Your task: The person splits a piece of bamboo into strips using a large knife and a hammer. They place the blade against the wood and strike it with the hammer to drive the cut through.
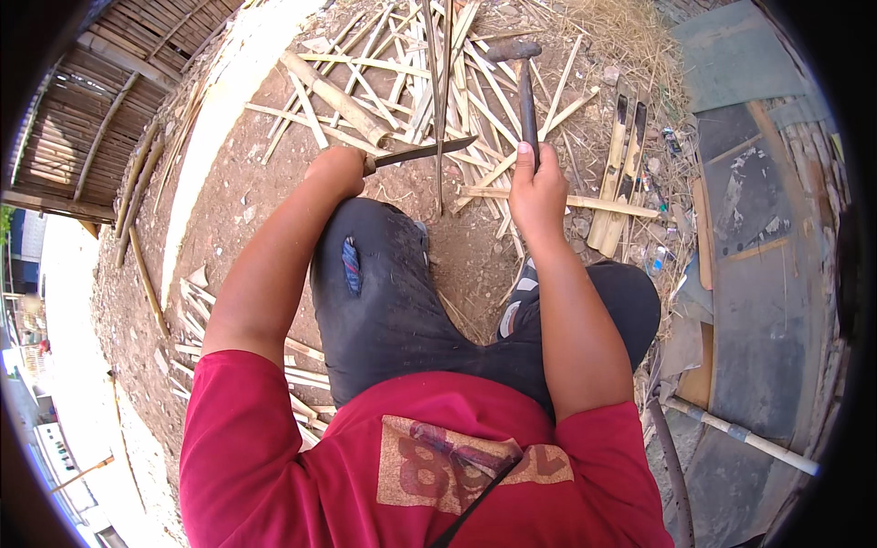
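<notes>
My left hand (338, 172) is closed round the handle of a long knife (422, 152), its blade pointing right. The blade crosses a narrow upright bamboo strip (440, 119), which looks split into two lengths above it; I cannot tell whether the blade is wedged in it. My right hand (539, 187) grips a hammer (527, 100) by its dark handle, thumb along it. The hammer's head is raised, up and right of the blade's tip, apart from it. Both hands are in front of my bent knees.
Many split bamboo strips (384, 66) lie scattered on the dirt ahead. A round bamboo pole (333, 96) lies at left among them. Wider split bamboo pieces (614, 187) lie at right, beside dry straw (630, 46). Dark sheets (754, 310) stand along the right; a bamboo-slat wall (91, 119) rises at left.
</notes>
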Demonstrator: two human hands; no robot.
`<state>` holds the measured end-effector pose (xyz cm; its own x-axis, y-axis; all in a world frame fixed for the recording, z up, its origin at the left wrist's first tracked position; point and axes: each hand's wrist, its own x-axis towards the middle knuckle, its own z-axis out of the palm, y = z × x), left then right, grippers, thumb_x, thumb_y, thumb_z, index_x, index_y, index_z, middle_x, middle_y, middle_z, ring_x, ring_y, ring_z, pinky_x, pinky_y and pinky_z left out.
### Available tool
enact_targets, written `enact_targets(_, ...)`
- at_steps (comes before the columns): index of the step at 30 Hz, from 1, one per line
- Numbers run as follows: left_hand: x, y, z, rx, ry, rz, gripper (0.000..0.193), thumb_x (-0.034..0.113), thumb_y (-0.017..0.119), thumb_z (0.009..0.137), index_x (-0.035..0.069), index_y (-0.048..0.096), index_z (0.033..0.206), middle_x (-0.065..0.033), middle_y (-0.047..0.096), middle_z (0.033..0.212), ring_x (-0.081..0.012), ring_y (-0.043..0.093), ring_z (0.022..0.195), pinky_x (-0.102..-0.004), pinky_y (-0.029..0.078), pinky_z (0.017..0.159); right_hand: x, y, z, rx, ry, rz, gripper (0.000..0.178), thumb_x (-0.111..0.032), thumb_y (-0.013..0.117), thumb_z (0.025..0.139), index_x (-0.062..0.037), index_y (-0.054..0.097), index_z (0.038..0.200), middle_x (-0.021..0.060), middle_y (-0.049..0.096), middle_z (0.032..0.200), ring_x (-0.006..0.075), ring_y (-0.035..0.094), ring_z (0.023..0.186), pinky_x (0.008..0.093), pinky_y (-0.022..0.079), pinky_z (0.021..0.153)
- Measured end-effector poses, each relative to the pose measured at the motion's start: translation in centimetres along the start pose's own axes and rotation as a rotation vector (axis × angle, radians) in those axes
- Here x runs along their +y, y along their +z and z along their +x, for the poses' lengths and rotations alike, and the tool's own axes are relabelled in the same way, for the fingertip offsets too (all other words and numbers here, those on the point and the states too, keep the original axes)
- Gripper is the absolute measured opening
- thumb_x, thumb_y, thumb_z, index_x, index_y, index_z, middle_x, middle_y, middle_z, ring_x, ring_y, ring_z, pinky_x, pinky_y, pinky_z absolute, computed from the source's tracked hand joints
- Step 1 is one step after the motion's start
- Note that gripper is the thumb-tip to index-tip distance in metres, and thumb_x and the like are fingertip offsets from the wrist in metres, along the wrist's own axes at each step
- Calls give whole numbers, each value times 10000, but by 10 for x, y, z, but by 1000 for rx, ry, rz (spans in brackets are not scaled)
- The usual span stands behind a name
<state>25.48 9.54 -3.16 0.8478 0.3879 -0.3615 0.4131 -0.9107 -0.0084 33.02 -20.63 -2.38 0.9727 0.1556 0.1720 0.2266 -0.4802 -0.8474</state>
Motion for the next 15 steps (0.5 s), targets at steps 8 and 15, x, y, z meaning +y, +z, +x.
enact_targets(8, -15, 12, 9, 27, 5, -67, 234, 159, 639, 902, 64, 712, 1103, -223, 731, 1054, -403, 698, 1032, -497, 546, 917, 53, 20, -10, -395, 143, -456, 412, -389, 552, 1034, 4, 673, 1066, 278, 715, 915, 482, 687, 895, 558, 524, 802)
enact_targets(15, -4, 9, -4, -9, -8, -28, 293, 106, 599, 903, 98, 704, 1176, -203, 724, 1153, -381, 701, 1084, -483, 559, 932, -10, 0, 13, -63, 18, -67, 386, -379, 550, 1040, -9, 656, 1077, 259, 711, 866, 471, 691, 846, 548, 530, 748)
